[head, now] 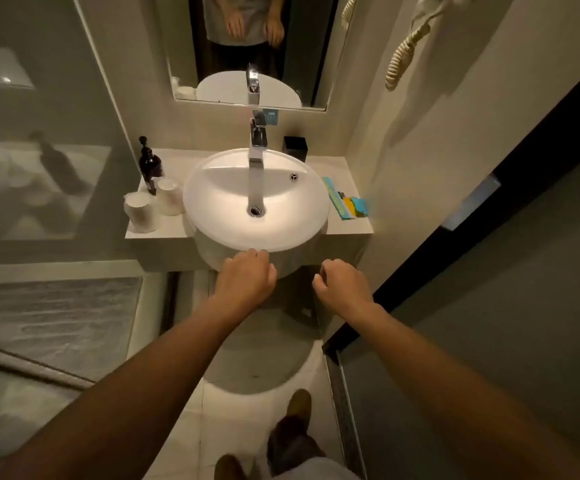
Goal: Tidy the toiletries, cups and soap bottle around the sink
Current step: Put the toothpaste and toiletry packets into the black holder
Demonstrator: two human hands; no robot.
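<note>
Pale counter is fitted round sink. Cups and soap bottle are stood left of it, toiletries right. Left hand and right hand are held loosely curled, empty, before it.

Looks like a small bathroom, maybe in a hotel. Has a round white sink with a shiny tap, set in a pale counter under a mirror. Holds a dark soap bottle, two wrapped cups and bright toiletry packets. Shows a curly cord on the wall and a glass shower wall.
</note>
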